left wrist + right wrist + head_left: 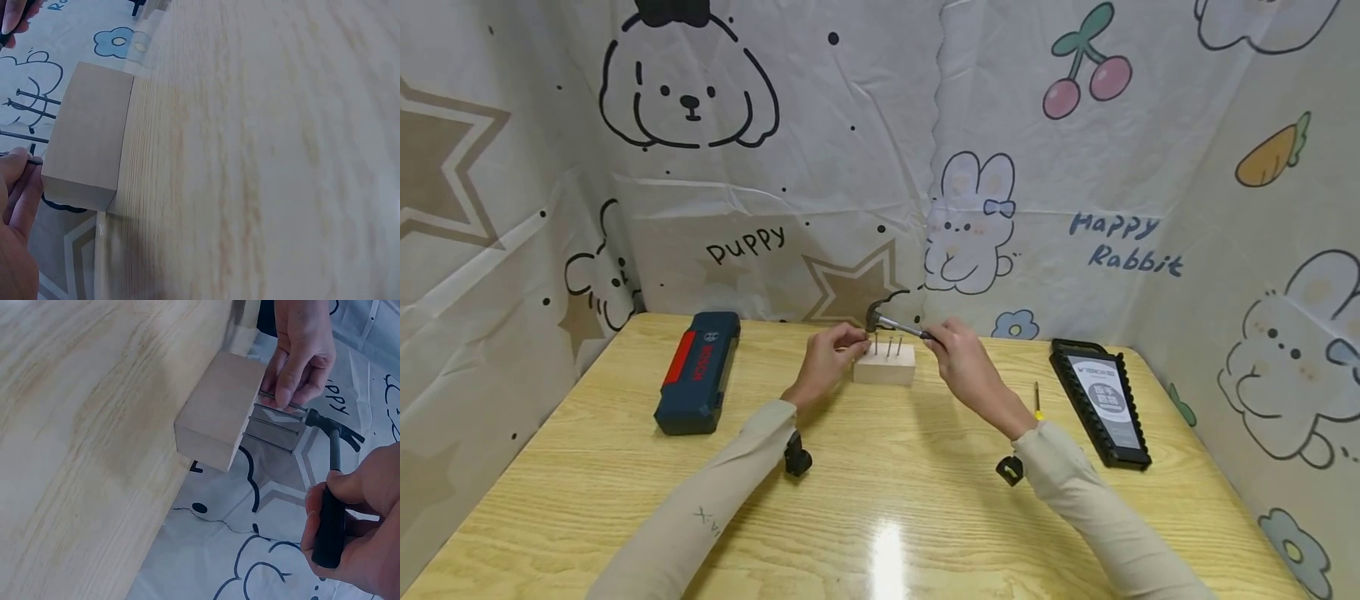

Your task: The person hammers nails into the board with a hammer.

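Observation:
A pale wooden block [884, 372] lies near the table's far edge, with three nails [270, 442] standing upright in its top. At the block's left end, the left hand [827, 362] pinches another nail [301, 408] between thumb and fingers. The right hand [966, 367] grips the black handle of a claw hammer [331, 528]. The hammer's metal head is right at the top of the pinched nail in the right wrist view; whether they touch, I cannot tell. Fingers hide the nail's lower part.
A dark blue case with a red panel [700, 372] lies on the table [850, 500] at left. On the right are a black rack with a white label [1103, 404] and a yellow-handled screwdriver [1037, 402], partly behind the right forearm. A printed cloth [865, 167] hangs behind the table.

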The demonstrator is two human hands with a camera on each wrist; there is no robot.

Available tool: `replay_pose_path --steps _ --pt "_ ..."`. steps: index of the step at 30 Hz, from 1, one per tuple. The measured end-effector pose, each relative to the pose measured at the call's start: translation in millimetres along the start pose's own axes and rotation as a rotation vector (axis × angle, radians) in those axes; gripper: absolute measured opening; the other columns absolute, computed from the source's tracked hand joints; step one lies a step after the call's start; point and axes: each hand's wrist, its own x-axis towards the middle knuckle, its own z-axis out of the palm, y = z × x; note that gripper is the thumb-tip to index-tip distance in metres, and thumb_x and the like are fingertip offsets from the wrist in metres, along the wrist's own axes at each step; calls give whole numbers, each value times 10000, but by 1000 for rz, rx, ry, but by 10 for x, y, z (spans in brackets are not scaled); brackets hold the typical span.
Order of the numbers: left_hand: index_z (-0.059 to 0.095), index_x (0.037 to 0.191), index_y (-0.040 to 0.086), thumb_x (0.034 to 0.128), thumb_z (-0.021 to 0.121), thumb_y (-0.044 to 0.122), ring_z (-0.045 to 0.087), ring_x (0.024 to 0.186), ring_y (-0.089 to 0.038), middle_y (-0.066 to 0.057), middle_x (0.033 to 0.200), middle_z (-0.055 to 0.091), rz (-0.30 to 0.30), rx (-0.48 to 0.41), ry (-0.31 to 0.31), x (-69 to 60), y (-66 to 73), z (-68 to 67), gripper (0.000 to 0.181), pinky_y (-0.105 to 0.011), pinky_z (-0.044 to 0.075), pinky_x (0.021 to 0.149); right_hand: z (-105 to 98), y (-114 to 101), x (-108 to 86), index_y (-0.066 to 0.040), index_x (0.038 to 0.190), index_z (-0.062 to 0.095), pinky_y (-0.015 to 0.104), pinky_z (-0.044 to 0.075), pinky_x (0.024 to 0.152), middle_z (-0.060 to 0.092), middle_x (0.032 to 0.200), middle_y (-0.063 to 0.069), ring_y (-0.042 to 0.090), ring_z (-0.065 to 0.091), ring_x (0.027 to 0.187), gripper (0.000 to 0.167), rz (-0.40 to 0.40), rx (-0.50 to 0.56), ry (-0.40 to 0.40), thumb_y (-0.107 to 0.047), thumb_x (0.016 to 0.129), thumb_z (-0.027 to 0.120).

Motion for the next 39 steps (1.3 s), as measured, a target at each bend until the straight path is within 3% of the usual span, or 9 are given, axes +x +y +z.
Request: replay_pose_path --steps 8,17,19,26,29,33,36,39 --pt "754 1019 -29 938 768 17 761 964 -318 -172 1036 786 13 -10 -1 -5 17 -14 94 -332 630 863 47 -8 19 66 1154 736 308 515 609 643 935 157 199 577 741 186 -7 1 -2 -30 1047 619" --pt "771 1060 -54 934 768 5 765 934 -359 -216 1039 781 29 -53 26 -10 -3 20 140 -197 599 784 50 -12 13 73 1183 729 307 511 610 655 949 166 201 578 743 201 -5 18 7 -24 1043 620" --pt "759 1087 -77 932 762 -13 763 959 -385 -245 1062 771 33 -78 31 -15 -9 23 167 -233 616 801 53 -10 9 76 1187 728 307 510 609 652 946 167 200 576 742 206 -10 20 10 -26 1045 618" --pt "706 1101 -173 933 719 -98 733 964 -492 -339 1070 733 42 -112 40 -23 16 19 185 -524 611 832 66 3 10 86 1192 724 295 501 591 648 937 168 190 566 722 212 -13 25 8 -23 1047 614" --pt "696 1085 -193 933 704 -118 730 947 -502 -353 1056 728 37 -106 36 -46 128 -7 169 -557 600 826 65 -8 26 72 1171 731 296 503 596 649 937 159 187 566 725 197 -17 29 11 -29 1048 616" --pt "697 1081 -185 936 708 -106 733 928 -484 -344 1044 731 39 -83 27 -85 273 -45 165 -464 630 805 33 -39 52 54 1133 738 324 508 623 654 933 154 208 571 740 172 -18 64 47 -39 1047 622" --pt "709 1100 -154 944 728 -56 744 915 -427 -290 1040 752 30 -69 14 -55 173 -34 185 -269 628 771 -19 -76 69 58 1142 730 335 493 634 660 949 160 221 569 754 174 -16 108 117 -39 1048 621" --pt "732 1111 -107 944 751 -3 753 906 -354 -221 1035 773 14 -57 6 -12 23 -12 197 -148 574 749 -57 -101 79 64 1172 714 351 501 655 663 988 177 242 574 781 191 -21 150 220 -44 1057 606"
